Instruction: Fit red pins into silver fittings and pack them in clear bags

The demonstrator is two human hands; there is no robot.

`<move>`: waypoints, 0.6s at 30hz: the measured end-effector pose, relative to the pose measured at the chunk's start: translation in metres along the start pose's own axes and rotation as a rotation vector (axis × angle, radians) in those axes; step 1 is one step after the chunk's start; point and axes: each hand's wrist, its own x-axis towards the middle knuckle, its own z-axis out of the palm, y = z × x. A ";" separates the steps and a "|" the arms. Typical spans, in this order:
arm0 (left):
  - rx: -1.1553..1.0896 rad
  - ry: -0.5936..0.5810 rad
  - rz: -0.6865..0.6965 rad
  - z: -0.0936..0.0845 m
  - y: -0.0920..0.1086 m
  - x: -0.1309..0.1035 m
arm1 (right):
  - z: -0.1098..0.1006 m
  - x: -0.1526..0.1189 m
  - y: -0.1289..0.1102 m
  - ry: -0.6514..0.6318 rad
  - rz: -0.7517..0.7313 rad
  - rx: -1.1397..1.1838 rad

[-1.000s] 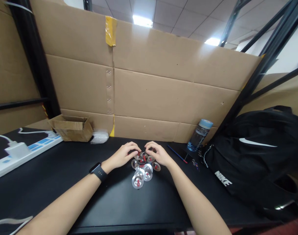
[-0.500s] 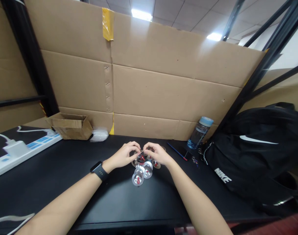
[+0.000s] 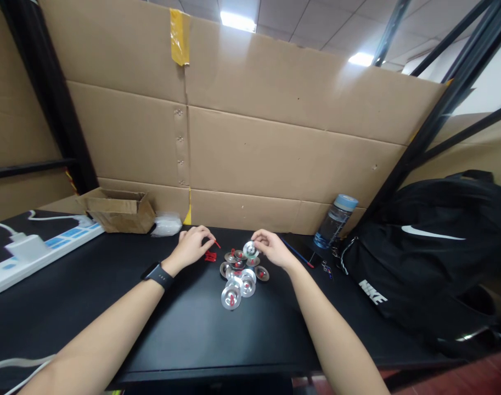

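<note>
My right hand (image 3: pixel 271 248) pinches a small silver finger cymbal (image 3: pixel 251 250) by its rim, just above the far right side of a pile. In that pile, several finger cymbals (image 3: pixel 231 297) lie overlapping, some bright silver and some darker, most with a red loop at the centre. To the left, my left hand (image 3: pixel 191 246) has thumb and fingers closed on a thin red cord (image 3: pixel 218 244) that sticks out from the fingertips. Right below it, a small heap of red cords (image 3: pixel 210 257) rests on the black table (image 3: pixel 184 329).
A white power strip (image 3: pixel 75 241), an opened cardboard box (image 3: pixel 118 211) and a clear plastic packet (image 3: pixel 167 225) are on the left. To the right are a water bottle (image 3: pixel 336 221), a phone (image 3: pixel 311 257), a blue pen (image 3: pixel 293 249) and a black backpack (image 3: pixel 423 263). A cardboard wall (image 3: pixel 250 148) closes off the back.
My hands, together over the pile before, have separated. The left has moved left with a red cord, uncovering the red heap; the right has shifted slightly right, holding a cymbal.
</note>
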 end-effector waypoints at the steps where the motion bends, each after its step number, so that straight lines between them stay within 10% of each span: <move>1: 0.033 -0.015 -0.029 0.000 -0.004 0.000 | -0.006 0.002 0.006 0.074 0.017 -0.038; 6: 0.143 -0.124 -0.057 0.003 -0.014 -0.002 | -0.039 0.004 0.042 0.319 0.245 -0.362; 18: 0.162 -0.225 -0.077 0.002 -0.017 -0.001 | -0.056 0.000 0.075 0.354 0.352 -0.660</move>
